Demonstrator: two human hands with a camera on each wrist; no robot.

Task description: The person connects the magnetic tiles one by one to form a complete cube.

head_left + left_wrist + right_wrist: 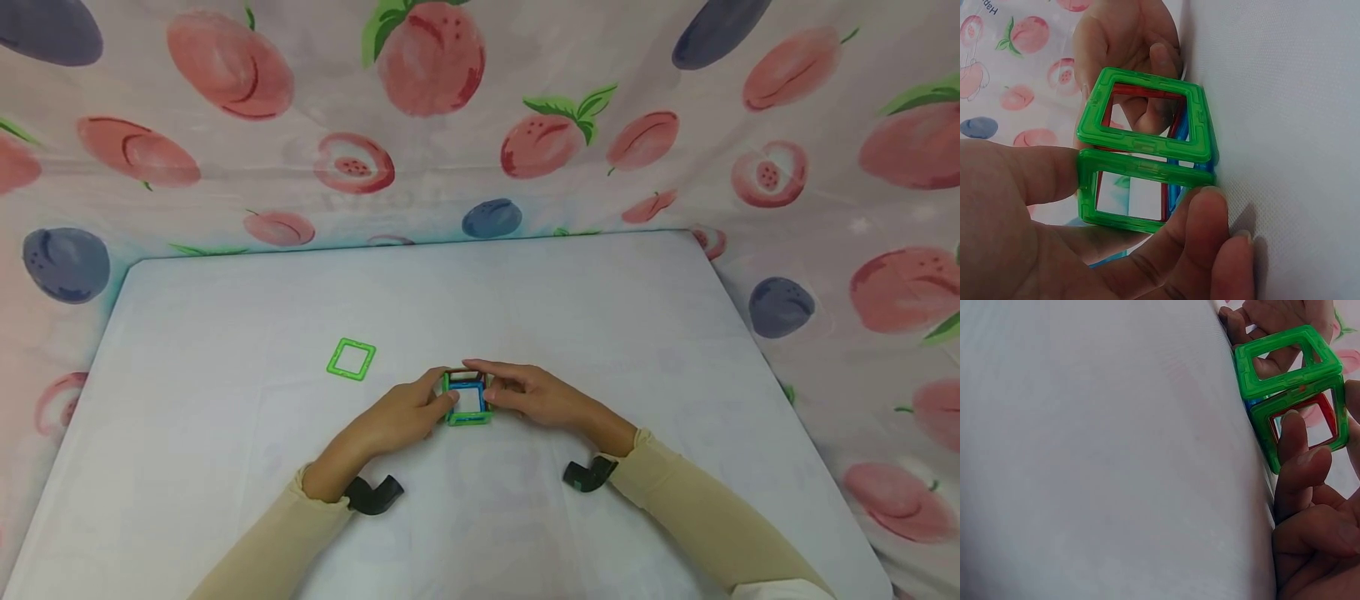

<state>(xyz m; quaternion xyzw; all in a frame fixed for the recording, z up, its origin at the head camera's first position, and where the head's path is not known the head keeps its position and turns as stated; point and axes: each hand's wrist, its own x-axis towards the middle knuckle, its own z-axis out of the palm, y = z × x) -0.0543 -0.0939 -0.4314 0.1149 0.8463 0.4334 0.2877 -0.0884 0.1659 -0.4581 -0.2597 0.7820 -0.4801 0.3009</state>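
Square magnetic tiles stand together as a small box (469, 419) near the middle of the table. Green tile frames (1147, 165) form its near and left sides in the left wrist view, with red and blue frames behind them. My left hand (401, 414) grips the left side, its thumb and fingers at the edges of a green tile. From the other side my right hand (536, 396) holds the box. In the right wrist view, right-hand fingertips (1293, 428) press at a green tile's opening, and a red frame (1330, 415) shows through it.
A loose green square tile (368, 362) lies flat to the left of the box, beyond my left hand. A white cloth covers the table (225, 350). Fruit-print fabric (431, 62) hangs behind and at the sides. Each wrist carries a black mount (375, 497).
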